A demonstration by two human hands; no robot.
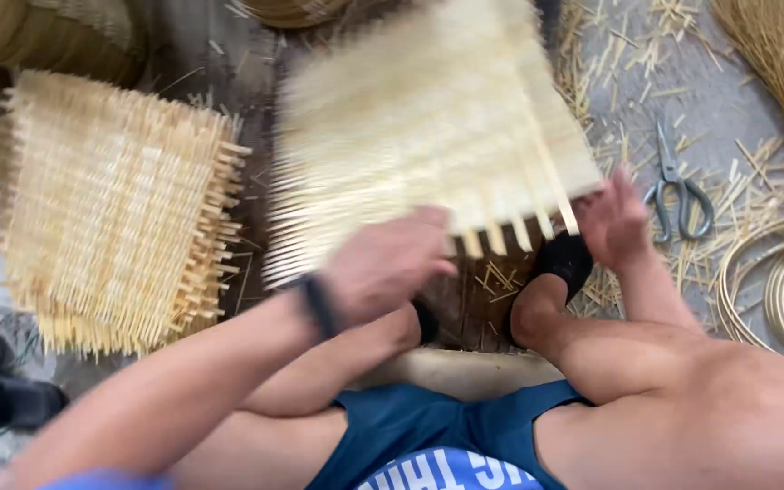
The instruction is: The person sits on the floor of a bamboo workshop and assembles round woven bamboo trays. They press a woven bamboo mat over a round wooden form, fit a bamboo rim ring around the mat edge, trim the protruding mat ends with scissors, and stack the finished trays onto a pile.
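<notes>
A square woven mat of pale bamboo strips [428, 118] lies in front of me, blurred by motion, its loose strip ends sticking out along the near edge. My left hand [387, 263] rests on its near edge, fingers curled over the strips. The mat's near right corner is pinched by my right hand [617, 222]. A dark band circles my left wrist. My bare knees and blue shorts fill the bottom of the view, with my feet in black sandals under the mat.
A stack of finished woven mats [111, 209] sits to the left. Grey scissors [678, 186] lie on the floor at right among scattered bamboo scraps. Bamboo hoops [773, 290] lie at the far right. Black sandals [2, 399] sit at lower left.
</notes>
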